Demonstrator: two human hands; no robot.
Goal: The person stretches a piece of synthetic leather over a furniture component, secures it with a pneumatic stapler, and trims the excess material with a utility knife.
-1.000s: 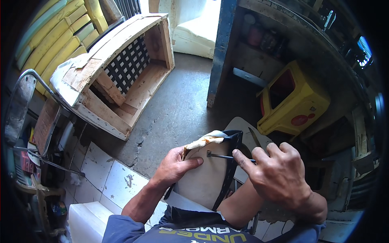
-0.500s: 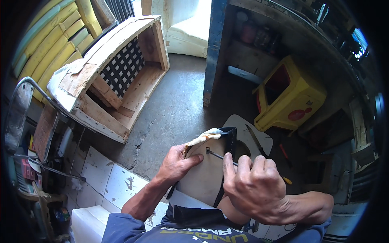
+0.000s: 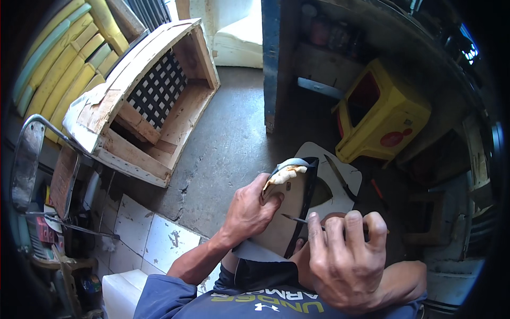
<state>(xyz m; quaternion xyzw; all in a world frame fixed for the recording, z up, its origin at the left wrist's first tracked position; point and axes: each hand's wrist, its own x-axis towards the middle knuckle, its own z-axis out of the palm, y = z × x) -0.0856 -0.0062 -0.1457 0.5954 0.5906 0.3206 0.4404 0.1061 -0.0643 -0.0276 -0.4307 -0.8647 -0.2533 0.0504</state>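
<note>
My left hand [image 3: 247, 211] is closed on the upper left edge of a beige panel [image 3: 281, 226] with dark edging, over my lap. A crumpled cream padding strip [image 3: 284, 176] with a grey fold sits along the panel's top edge, above my left thumb. My right hand [image 3: 345, 260] grips a thin dark tool [image 3: 292, 217], probably a screwdriver, its tip pointing left over the panel, below a small slot. Whether the tip touches the panel I cannot tell. Behind the panel, a knife [image 3: 339, 176] lies on a white board [image 3: 316, 152].
An open wooden frame [image 3: 186, 127] with black webbing stands at upper left, beside stacked yellow foam pieces [image 3: 58, 74] and metal chair tubing [image 3: 48, 122]. A yellow plastic object [image 3: 398, 122] is at right, near a red-handled tool [image 3: 375, 191] and blue post [image 3: 271, 64]. A white block [image 3: 119, 290] is at lower left.
My left hand has moved up and right, tilting the panel and padding. My right hand has shifted lower, and the tool's tip has left the small slot, now lower and to its right.
</note>
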